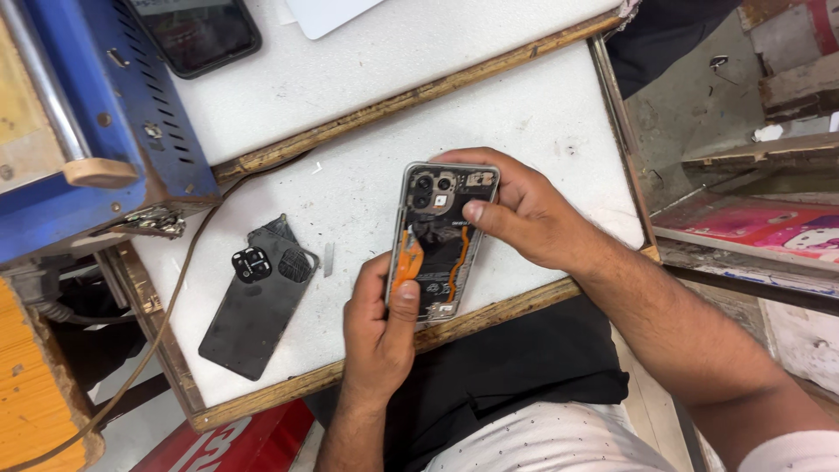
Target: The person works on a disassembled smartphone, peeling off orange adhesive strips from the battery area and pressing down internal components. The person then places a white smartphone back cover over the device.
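Note:
An opened phone [440,245] with its back removed shows camera lenses, a dark battery and orange flex strips. My left hand [377,325] grips its lower left edge, the thumb lying on an orange strip. My right hand [524,208] wraps round the phone's top right corner, with the thumb pressing near the camera block. The phone is held just above the white worktop [542,114]. To the left on the worktop lies the detached dark back cover [253,310], with a square black camera piece [251,263] on it.
A blue metal machine [105,114] stands at the left, with a brown cable [166,315] running from it across the board's edge. A second dark phone [199,33] lies at the back. A wooden rim [489,315] borders the worktop. Cluttered shelves sit at the right.

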